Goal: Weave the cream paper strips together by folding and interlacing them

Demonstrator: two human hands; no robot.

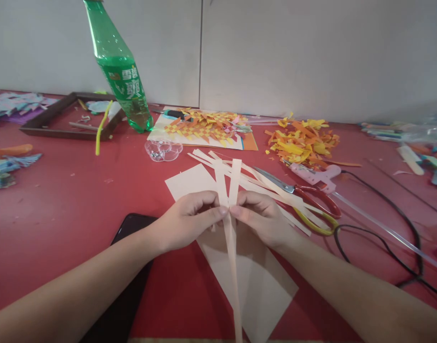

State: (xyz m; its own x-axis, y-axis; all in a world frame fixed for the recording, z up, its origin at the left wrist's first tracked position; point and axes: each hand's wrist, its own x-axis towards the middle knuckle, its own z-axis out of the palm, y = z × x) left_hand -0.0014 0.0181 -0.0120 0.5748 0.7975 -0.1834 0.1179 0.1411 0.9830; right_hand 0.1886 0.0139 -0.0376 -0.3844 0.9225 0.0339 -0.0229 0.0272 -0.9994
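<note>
My left hand [189,220] and my right hand [261,218] meet at the middle of the red table [71,200]. Both pinch long pale paper strips [232,247] that cross between my fingertips and run toward me and away from me. Under my hands lies a pale paper sheet [261,286]. More loose pale strips [264,183] fan out just beyond my right hand.
Red and yellow scissors [313,202] lie right of my right hand, beside black cables [400,228]. Orange and yellow scraps [302,138], a woven paper mat [204,126], a green bottle [120,71], a clear small dish [163,149], a wooden frame [54,119] and a dark phone [130,228] are around.
</note>
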